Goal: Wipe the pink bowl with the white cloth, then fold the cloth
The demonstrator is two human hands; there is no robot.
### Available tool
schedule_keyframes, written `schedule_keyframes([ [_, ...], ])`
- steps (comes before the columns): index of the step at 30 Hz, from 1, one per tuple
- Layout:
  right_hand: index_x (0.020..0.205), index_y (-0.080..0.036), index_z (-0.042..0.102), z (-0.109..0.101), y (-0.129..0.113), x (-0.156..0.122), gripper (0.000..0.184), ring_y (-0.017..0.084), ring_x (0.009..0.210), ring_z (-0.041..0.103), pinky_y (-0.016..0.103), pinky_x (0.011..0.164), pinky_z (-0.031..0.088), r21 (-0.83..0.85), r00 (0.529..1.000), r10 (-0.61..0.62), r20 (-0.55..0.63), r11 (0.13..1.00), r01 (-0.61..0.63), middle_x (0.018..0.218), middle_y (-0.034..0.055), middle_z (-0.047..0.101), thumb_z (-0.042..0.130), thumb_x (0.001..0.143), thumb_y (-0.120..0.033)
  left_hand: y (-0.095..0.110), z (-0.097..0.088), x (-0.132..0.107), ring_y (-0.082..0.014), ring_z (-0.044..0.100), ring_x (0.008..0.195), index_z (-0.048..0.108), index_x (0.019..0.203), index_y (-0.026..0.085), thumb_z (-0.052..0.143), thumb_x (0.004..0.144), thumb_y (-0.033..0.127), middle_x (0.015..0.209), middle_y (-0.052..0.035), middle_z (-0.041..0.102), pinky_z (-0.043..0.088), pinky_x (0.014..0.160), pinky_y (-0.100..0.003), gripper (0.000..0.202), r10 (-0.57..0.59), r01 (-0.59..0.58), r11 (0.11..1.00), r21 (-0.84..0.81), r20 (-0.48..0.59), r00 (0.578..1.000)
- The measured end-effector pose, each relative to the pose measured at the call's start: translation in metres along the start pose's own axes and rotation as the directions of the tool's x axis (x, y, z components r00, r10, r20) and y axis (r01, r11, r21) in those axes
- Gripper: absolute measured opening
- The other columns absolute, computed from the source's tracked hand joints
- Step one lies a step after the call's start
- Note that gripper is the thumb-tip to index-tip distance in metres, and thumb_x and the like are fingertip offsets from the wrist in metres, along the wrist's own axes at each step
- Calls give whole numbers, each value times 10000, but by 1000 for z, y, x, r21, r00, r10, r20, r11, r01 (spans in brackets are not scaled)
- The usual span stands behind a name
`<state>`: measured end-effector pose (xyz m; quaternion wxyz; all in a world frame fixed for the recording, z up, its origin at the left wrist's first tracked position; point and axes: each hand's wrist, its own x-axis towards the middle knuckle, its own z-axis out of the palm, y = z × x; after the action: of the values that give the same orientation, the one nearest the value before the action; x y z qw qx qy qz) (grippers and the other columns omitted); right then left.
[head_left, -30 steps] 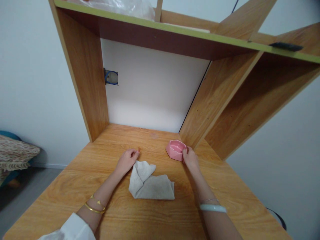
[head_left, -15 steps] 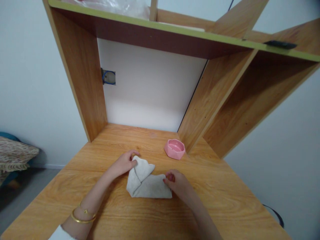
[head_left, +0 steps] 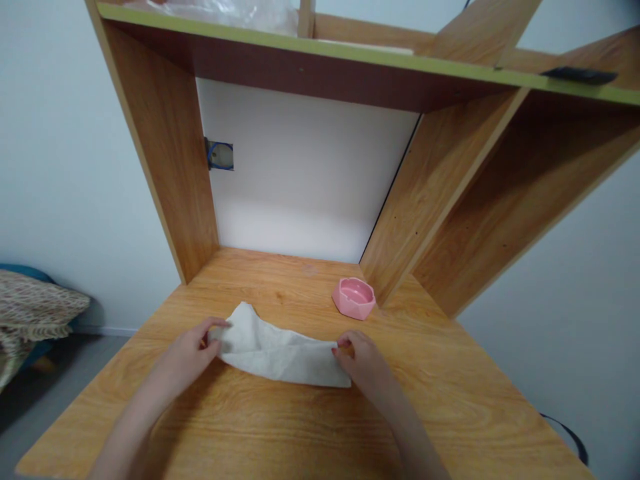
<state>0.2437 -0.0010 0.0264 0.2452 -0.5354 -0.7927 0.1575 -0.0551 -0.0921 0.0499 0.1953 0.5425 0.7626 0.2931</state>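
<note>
A pale grey-white cloth (head_left: pixel 285 355) lies stretched lengthwise across the wooden desk, folded into a long strip with one corner rising at its far left. My left hand (head_left: pixel 193 350) pinches the cloth's left end between thumb and fingers. At the opposite end, my right hand (head_left: pixel 360 360) has its thumb and fingertips closed on the upper right corner. Behind the cloth, slightly beyond my right hand, sits a pink faceted ashtray (head_left: pixel 354 298).
The wooden desk (head_left: pixel 280 433) runs back to a white panel with an open socket box (head_left: pixel 221 156). Wooden uprights (head_left: pixel 155 147) flank it, and a green-edged shelf (head_left: pixel 260 38) crosses above, bearing clear plastic. A fringed blanket (head_left: pixel 40 307) lies at the far left.
My left hand has moved left and slightly nearer, drawing the folded-over end of the cloth out into a longer strip. My right hand stays at the right end.
</note>
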Motion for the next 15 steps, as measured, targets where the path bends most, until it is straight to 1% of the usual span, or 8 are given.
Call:
schedule_keyframes([
  [2, 756, -198, 563, 2, -2, -2, 77, 196, 801, 550, 309, 729, 421, -27, 1000, -25, -7, 999, 25, 791, 46, 609, 492, 734, -218, -4, -3, -10, -174, 545, 566, 603, 949, 167, 392, 651, 284, 594, 16, 539, 414, 592, -279, 383, -47, 44, 997, 59, 50, 998],
  [5, 923, -193, 574, 3, -7, -3, 198, 216, 918, 537, 343, 804, 409, -32, 993, -114, -20, 993, 113, 937, 67, 620, 478, 753, -227, -6, -7, -20, -192, 574, 616, 612, 953, 150, 389, 666, 311, 670, -20, 613, 419, 621, -285, 397, -108, 96, 989, 109, 108, 988],
  [7, 1029, -193, 554, 4, -12, -4, 285, 214, 1011, 505, 355, 865, 381, -25, 980, -199, 20, 980, 200, 1059, 75, 596, 453, 762, -198, -5, -10, -23, -204, 593, 669, 621, 950, 142, 397, 667, 328, 735, -43, 645, 424, 644, -283, 406, -127, 107, 985, 138, 144, 981],
  [10, 1131, -187, 517, 9, -18, -3, 398, 200, 1111, 446, 369, 949, 310, -37, 952, -281, 124, 957, 288, 1169, 77, 550, 409, 755, -118, -5, -13, -24, -204, 602, 709, 622, 973, 134, 416, 659, 336, 782, -50, 654, 429, 655, -265, 426, -100, 70, 984, 166, 177, 979],
  [12, 1144, -181, 517, 13, -20, -2, 438, 200, 1095, 454, 387, 972, 274, -65, 946, -269, 182, 956, 285, 1139, 79, 566, 409, 732, -79, -7, -13, -25, -194, 597, 699, 601, 1032, 128, 422, 655, 314, 752, -35, 647, 428, 643, -250, 457, -54, 23, 987, 157, 199, 978],
  [14, 1084, -186, 559, 16, -20, 0, 413, 202, 1024, 490, 401, 966, 266, -94, 952, -225, 209, 964, 249, 1045, 72, 604, 439, 707, -66, -13, -13, -26, -182, 587, 688, 575, 1083, 133, 419, 628, 249, 717, -12, 637, 428, 636, -236, 494, 5, -35, 992, 123, 231, 973],
  [15, 1034, -194, 585, 16, -19, 1, 382, 201, 985, 504, 402, 957, 270, -104, 956, -206, 209, 967, 231, 991, 63, 616, 458, 697, -66, -17, -12, -27, -174, 583, 682, 573, 1086, 146, 416, 602, 211, 704, 0, 634, 429, 637, -231, 513, 27, -53, 993, 109, 224, 974],
])
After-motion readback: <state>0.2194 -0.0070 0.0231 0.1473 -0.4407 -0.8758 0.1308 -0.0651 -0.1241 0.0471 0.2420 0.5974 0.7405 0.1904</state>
